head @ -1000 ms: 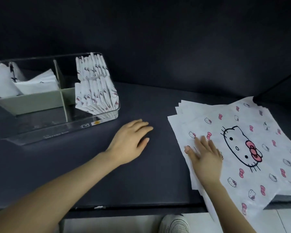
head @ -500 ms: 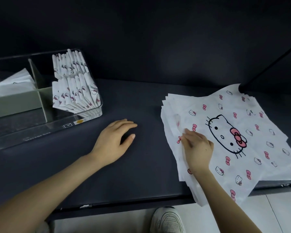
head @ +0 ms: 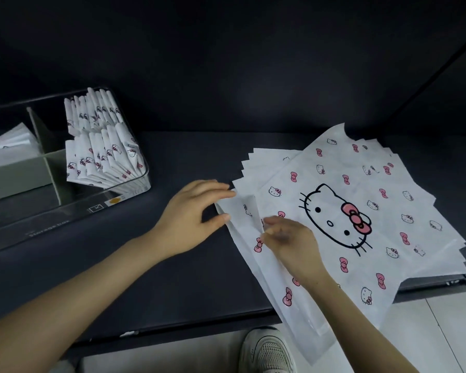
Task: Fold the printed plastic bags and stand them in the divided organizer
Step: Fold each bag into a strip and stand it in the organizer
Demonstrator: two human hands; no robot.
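Two bare hands at the left edge of a stack of printed bags on a dark counter [head: 156,270].

The stack of plastic bags [head: 404,184] lay fanned at the right of the counter, overhanging its near edge. The top bag [head: 334,168] showed a large cat face with a pink bow among small bows and faces. At far left stood the clear divided organizer [head: 73,219], its near wall embossed "Storage box", with a small label and a yellow dot beside it. The folded bags [head: 102,152] stood upright in its two right compartments. The left hand [head: 191,219] lay loose, its fingers [head: 218,187] spread and the tips touching the stack's left edge. The right hand [head: 293,243], blurred, had its fingers [head: 273,221] pinching the top bag's lifted left edge.
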